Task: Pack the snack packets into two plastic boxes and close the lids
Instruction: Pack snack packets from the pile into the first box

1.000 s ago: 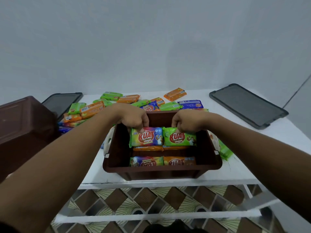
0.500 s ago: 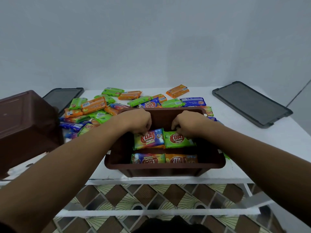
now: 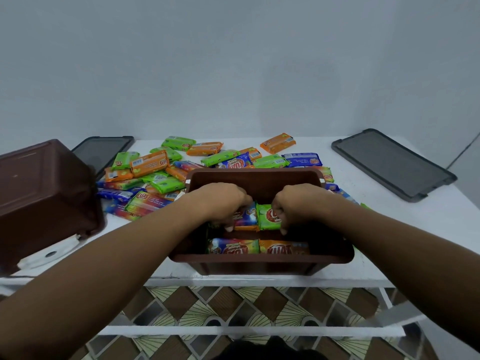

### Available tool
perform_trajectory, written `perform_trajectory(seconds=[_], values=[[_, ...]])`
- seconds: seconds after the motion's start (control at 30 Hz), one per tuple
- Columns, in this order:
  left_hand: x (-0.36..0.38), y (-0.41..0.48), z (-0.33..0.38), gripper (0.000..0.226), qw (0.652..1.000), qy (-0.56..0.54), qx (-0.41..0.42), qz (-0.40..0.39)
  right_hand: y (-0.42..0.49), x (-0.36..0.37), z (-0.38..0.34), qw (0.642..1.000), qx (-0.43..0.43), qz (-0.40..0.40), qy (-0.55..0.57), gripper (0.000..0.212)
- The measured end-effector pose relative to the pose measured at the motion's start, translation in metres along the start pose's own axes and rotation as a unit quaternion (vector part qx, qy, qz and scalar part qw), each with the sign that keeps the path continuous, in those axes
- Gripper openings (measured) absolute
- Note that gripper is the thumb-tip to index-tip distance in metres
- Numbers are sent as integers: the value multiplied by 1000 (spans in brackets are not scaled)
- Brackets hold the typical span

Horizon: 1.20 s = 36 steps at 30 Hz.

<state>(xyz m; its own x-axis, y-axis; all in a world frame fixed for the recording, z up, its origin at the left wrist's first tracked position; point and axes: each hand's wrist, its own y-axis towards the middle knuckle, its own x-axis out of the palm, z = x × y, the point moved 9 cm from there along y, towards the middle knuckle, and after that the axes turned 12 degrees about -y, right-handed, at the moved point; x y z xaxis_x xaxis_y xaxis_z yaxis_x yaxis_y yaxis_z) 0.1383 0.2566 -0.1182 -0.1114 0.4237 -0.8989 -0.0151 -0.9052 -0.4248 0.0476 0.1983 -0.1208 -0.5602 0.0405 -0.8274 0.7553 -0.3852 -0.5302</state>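
Packing: left hand (image 3: 220, 201) curled round rainbow foil snack packet (image 3: 246, 217), right hand (image 3: 298, 201) round green foil packet (image 3: 266, 216), both low in brown plastic box (image 3: 259, 258); next, prob. seat flat, release.

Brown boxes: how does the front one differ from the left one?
Front box stands upright, top open; left box lies tipped, a closed face toward the camera. Front box holds snack packets, with the left hand gripping a rainbow packet and the right hand a green packet inside it; left box shows no contents and nobody touches it. Both are dark brown plastic.
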Motion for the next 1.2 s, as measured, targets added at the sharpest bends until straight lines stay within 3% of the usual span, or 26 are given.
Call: perform_trajectory(seconds=[0.17, 0.33, 0.47, 0.6, 0.7, 0.97, 1.2], values=[[1, 0, 0, 28, 999, 20, 26, 19, 3, -3, 3, 999, 28, 30, -33, 34], [9, 5, -5, 23, 999, 33, 1, -5, 4, -2, 7, 999, 35, 30, -19, 34], [-12, -1, -7, 23, 997, -63, 30, 35, -5, -18, 12, 991, -3, 89, 104, 28], [-82, -17, -14, 19, 958, -214, 45, 187, -29, -72, 50, 943, -8, 255, 212, 13], [-125, -18, -11, 12, 915, -299, 60, 265, -44, -102, 82, 908, -8, 338, 247, 3], [-173, 13, -2, 22, 871, -351, 75, 336, -39, -121, 146, 883, 11, 394, 253, 8], [-191, 56, -12, 9, 836, -407, 39, 367, -13, -115, 205, 866, 17, 393, 310, 7]])
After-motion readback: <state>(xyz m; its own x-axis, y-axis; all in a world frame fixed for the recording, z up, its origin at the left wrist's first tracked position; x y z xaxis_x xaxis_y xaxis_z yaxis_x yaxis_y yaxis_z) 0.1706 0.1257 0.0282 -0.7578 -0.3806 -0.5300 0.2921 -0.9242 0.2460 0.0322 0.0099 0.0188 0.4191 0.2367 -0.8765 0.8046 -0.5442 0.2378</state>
